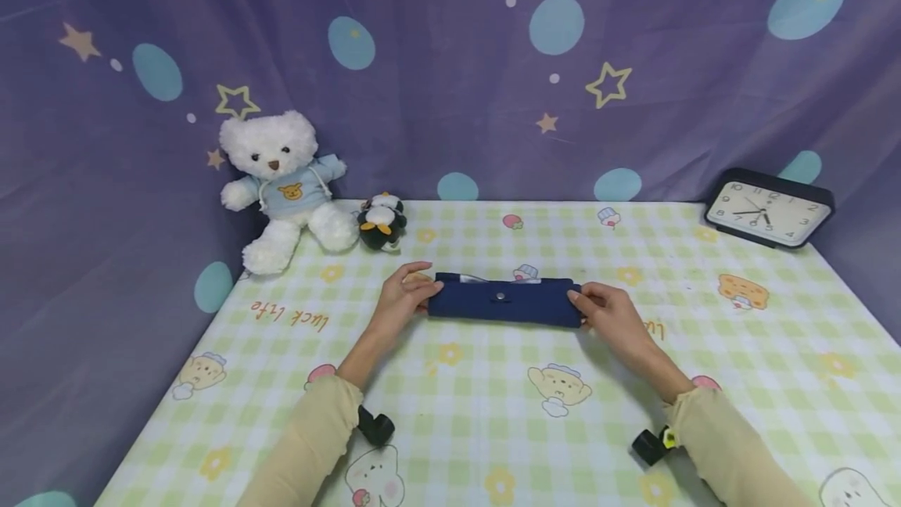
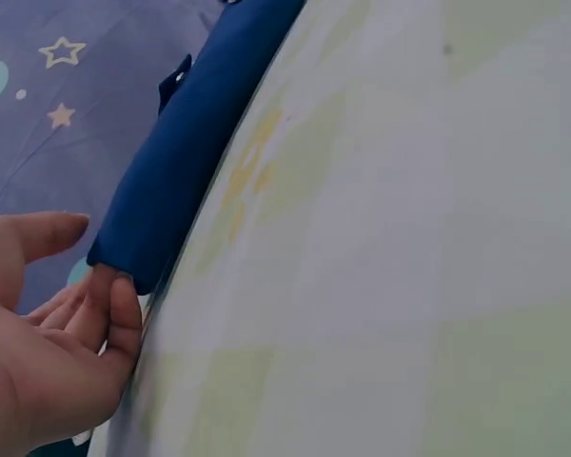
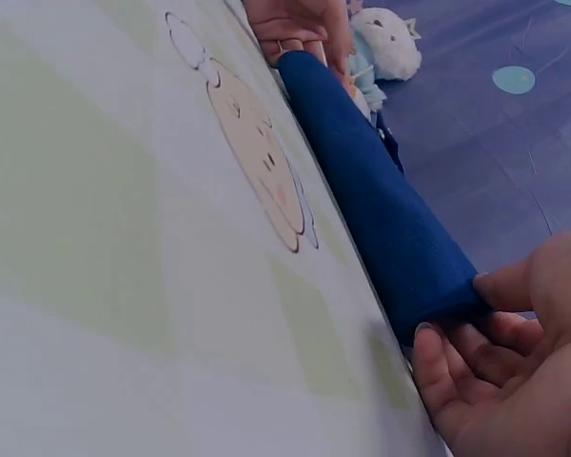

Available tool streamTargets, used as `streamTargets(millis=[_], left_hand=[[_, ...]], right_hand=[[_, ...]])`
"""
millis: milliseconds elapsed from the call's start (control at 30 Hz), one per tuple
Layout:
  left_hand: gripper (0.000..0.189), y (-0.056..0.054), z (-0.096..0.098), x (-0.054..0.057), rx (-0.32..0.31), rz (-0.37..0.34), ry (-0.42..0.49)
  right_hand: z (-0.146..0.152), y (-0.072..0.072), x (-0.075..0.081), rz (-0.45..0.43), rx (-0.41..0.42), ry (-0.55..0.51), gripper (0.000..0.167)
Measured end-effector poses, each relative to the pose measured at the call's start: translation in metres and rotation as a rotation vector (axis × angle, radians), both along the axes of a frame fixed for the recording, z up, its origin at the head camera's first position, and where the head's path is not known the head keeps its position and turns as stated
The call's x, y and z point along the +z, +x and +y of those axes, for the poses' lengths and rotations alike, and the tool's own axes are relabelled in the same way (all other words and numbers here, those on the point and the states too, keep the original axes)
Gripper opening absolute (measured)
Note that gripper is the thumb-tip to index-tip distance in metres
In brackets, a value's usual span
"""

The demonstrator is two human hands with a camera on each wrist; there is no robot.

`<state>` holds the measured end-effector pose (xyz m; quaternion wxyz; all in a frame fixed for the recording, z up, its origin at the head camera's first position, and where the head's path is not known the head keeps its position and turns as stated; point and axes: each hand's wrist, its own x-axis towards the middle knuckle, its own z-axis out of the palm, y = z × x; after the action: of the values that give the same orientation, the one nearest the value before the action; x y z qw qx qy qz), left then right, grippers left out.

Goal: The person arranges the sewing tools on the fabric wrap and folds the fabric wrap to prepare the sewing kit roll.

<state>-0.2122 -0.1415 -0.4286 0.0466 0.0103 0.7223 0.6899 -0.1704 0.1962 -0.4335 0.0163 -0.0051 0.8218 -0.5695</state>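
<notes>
A long navy-blue folded cloth bundle [image 1: 503, 307] lies crosswise on the table, its snap-button tab [image 1: 500, 296] at the middle of the upper side. Silvery bits show along its far edge. At its left end my left hand [image 1: 404, 296] holds it, one finger stretched out; in the left wrist view other fingertips tuck against the cloth end [image 2: 167, 190]. My right hand [image 1: 612, 315] pinches the right end, thumb on top and fingers beneath. The right wrist view shows the smooth near side of the bundle [image 3: 381, 209] between both hands.
A white teddy bear [image 1: 281, 186] in a blue top sits at the back left beside a small penguin toy [image 1: 382, 221]. A black-framed clock [image 1: 769, 208] stands at the back right. A checked cloth [image 1: 479, 429] covers the table; a purple curtain [image 1: 436, 100] hangs behind.
</notes>
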Motion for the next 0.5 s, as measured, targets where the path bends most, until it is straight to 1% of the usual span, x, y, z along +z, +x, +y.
streamTargets(millis=[67,167,400,500], left_hand=[[0.049,-0.0015,-0.0006,0.0011,-0.002,-0.014,-0.007],[0.047,-0.0032,-0.0013,0.0002,-0.008,-0.016,-0.005],[0.049,-0.0028,-0.0024,-0.0062,0.007,-0.009,0.076],[0.051,-0.0018,-0.0012,-0.0061,0.005,0.010,0.053]], right_hand=[[0.0004,-0.0002,0.0015,-0.016,0.026,-0.019,0.025],[0.0005,-0.0012,0.0023,-0.027,0.039,-0.026,0.026],[0.0029,-0.0026,0.0021,-0.021,0.068,-0.023,0.028],[0.0046,-0.0027,0.0015,-0.009,0.079,-0.020,0.028]])
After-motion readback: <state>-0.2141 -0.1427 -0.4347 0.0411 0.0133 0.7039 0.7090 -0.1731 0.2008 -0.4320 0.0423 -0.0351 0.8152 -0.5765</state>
